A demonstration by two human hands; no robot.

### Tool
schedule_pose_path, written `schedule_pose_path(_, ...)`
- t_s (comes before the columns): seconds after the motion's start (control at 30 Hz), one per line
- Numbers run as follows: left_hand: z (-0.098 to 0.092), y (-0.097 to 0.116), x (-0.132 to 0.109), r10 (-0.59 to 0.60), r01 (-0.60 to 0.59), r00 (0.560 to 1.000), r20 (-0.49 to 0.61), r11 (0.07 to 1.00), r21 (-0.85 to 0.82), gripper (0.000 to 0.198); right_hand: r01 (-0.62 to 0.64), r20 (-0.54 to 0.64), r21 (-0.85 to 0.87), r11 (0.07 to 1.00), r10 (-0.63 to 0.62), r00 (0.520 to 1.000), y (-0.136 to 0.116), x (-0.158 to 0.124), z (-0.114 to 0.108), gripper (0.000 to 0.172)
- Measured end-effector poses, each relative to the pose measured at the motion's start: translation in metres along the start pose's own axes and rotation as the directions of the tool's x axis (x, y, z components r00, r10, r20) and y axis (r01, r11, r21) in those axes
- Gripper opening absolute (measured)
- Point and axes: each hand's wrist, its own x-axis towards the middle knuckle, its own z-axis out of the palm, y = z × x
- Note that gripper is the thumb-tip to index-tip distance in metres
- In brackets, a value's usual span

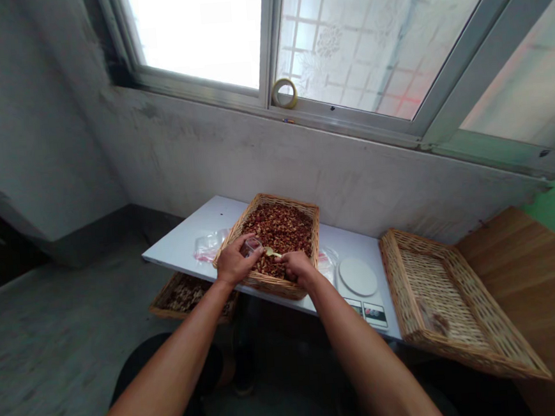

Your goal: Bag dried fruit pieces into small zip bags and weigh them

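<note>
A rectangular wicker basket [317, 221] full of small reddish-brown dried pieces [281, 227] stands on the white table. Over its near left part, my left hand [233, 261] is closed around a small clear plastic container [251, 244]. My right hand [298, 267] grips a pale spoon [272, 252], its head close to the container's opening and just above the dried pieces. Whether the spoon carries anything is too small to make out. Clear plastic bags [209, 245] lie left of the basket.
Right of the basket are a white kitchen scale [358, 277] and another plastic bag [327, 263]. A second wicker basket [399, 288] sits at the table's right end, holding a small bag. Another filled basket [163, 308] is lower left. Tape [284, 93] rests on the window ledge.
</note>
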Motion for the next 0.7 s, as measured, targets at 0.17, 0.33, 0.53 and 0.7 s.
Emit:
schedule_pose_path(0.17, 0.000, -0.001, 0.000, 0.018, -0.018, 1.000, 0.002, 1.000, 0.011, 0.052, -0.099, 0.071, 0.151, 0.984, 0.089, 0.993, -0.009, -0.012, -0.008, 0.011)
schedule_pose_path(0.33, -0.001, 0.001, -0.001, 0.040, -0.040, 0.999, -0.002, 0.997, 0.063, 0.051, -0.111, 0.113, 0.247, 0.963, 0.085, 0.990, -0.016, -0.021, -0.016, 0.014)
schedule_pose_path(0.53, -0.003, 0.005, -0.001, 0.042, -0.045, 0.999, 0.024, 0.989, 0.141, 0.052, -0.048, 0.111, 0.297, 0.954, 0.015, 0.994, -0.024, -0.033, -0.027, 0.018)
schedule_pose_path(0.7, -0.001, 0.003, -0.001, 0.060, -0.064, 0.998, 0.030, 0.987, 0.151, 0.053, 0.159, 0.016, 0.100, 0.982, -0.161, 0.987, -0.034, -0.042, -0.024, 0.027)
